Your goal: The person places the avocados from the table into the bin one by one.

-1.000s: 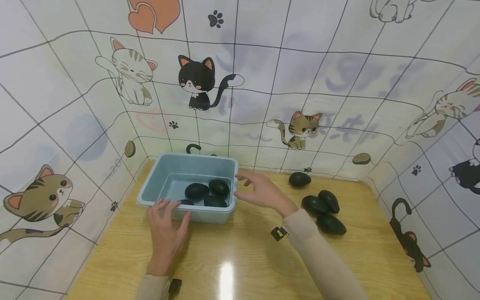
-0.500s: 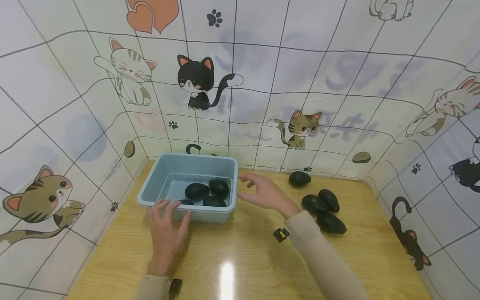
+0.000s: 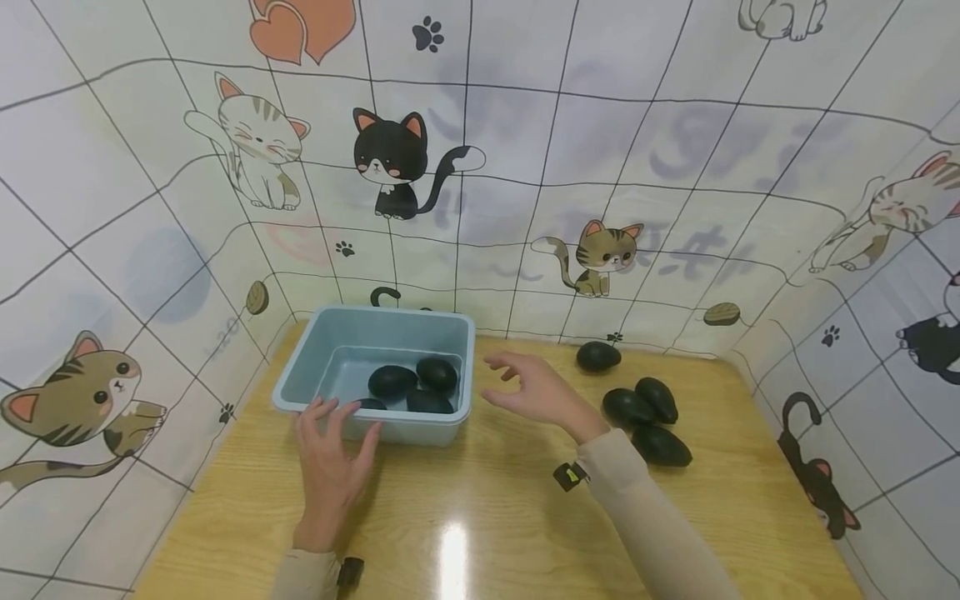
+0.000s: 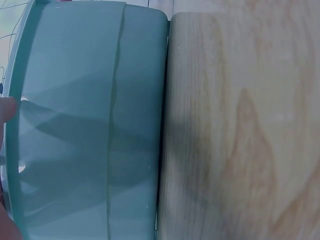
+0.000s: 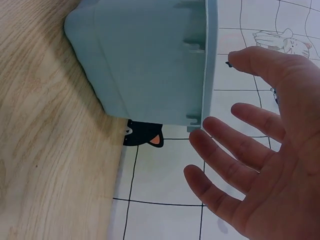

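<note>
A light blue plastic tub (image 3: 405, 432) stands on the wooden table, with several dark avocados (image 3: 393, 382) lying inside toward its near right. My left hand (image 3: 330, 458) rests spread fingers on the tub's near rim, fingertips right at the edge. In the left wrist view, a fingertip (image 4: 7, 109) shows at the rim beside the tub's outer wall (image 4: 75, 90). To the right of the tub hovers my right hand (image 3: 534, 390), its fingers loosely bent and apart with nothing between them. The right wrist view shows that hand (image 5: 270, 160) close to the tub's outer side (image 5: 150, 60).
On the table's right side, several more avocados (image 3: 628, 408) lie loose, one avocado (image 3: 598, 357) farther back near the wall. Tiled sheeting with printed cats (image 3: 390, 158) surrounds the table (image 3: 495, 517) at the back and both sides.
My right hand has drawn back slightly to the right, away from the tub's right rim. The left hand stays on the near rim, and the avocados have not moved.
</note>
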`<move>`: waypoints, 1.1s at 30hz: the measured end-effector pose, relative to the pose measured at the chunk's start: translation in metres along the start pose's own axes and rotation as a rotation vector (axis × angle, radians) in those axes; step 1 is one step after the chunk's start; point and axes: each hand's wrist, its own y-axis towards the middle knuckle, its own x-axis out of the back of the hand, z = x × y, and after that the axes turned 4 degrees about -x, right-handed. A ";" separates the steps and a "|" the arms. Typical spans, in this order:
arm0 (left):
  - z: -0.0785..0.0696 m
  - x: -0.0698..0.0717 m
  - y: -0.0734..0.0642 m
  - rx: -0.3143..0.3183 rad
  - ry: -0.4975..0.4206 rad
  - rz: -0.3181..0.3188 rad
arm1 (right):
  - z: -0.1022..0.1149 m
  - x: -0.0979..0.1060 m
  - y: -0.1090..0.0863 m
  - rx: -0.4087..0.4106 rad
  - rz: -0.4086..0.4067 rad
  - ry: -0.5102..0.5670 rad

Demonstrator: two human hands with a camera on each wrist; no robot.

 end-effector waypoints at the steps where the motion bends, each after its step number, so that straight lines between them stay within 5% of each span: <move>1: 0.000 0.000 0.000 0.000 0.002 0.002 | -0.001 0.000 -0.001 -0.004 -0.001 0.001; 15: -0.001 0.000 0.000 -0.005 -0.009 -0.007 | -0.021 -0.003 -0.016 -0.055 -0.018 0.009; 33: -0.002 0.004 -0.001 0.029 0.006 0.059 | -0.047 -0.009 -0.033 -0.120 -0.040 0.012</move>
